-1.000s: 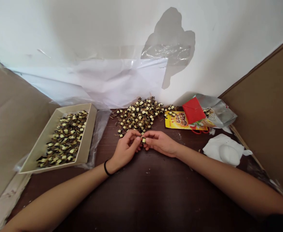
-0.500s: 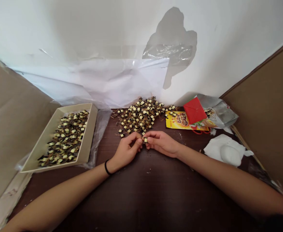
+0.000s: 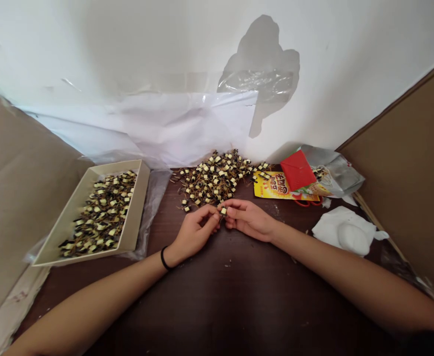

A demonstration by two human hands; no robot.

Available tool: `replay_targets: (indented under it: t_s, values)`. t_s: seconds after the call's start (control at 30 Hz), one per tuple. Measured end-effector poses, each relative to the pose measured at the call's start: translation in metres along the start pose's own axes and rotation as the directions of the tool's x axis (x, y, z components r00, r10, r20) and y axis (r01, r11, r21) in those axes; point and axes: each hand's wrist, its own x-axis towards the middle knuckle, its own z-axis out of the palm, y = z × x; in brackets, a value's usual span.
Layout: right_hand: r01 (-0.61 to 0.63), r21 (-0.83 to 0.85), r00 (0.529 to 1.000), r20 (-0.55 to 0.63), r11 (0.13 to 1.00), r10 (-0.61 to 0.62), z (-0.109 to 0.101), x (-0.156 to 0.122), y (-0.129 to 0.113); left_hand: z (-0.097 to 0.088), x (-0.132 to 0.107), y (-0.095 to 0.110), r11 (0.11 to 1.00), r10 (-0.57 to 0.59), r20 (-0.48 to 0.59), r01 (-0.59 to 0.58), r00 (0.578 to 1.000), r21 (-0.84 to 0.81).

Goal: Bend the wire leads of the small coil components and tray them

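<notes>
My left hand [image 3: 194, 232] and my right hand [image 3: 248, 218] meet at the middle of a dark wooden table [image 3: 217, 296]. Their fingertips pinch one small part [image 3: 223, 211] with a cream body and dark wire leads. Both hands are closed on it. Just behind them lies a loose pile of the same parts [image 3: 215, 178]. A beige tray [image 3: 135, 217] at the left holds several more of these parts. A black band circles my left wrist.
A yellow snack packet [image 3: 272, 185], a red pouch [image 3: 296, 170] and a crumpled silver bag [image 3: 335, 173] lie at the back right. White tissue [image 3: 348, 232] sits at the right. Cardboard walls stand on both sides; clear plastic sheet hangs on the white wall behind.
Both hands stay together over the same spot. The fingers shifted slightly around the small part. Nothing else moved.
</notes>
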Motion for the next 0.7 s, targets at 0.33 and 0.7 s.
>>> replay_targets:
  t_s: [0.33,0.7]
  values:
    - [0.02,0.023,1.0,0.012,1.0,-0.02,-0.0032,0.0002,0.0009,-0.0013,0.0008,0.0009,0.989,0.06,0.033,-0.064,0.998,0.135]
    - [0.087,-0.018,0.996,-0.012,0.996,-0.088,0.0028,0.0,0.0022,0.0005,0.0003,-0.0059,0.982,-0.037,-0.071,0.023,0.997,-0.187]
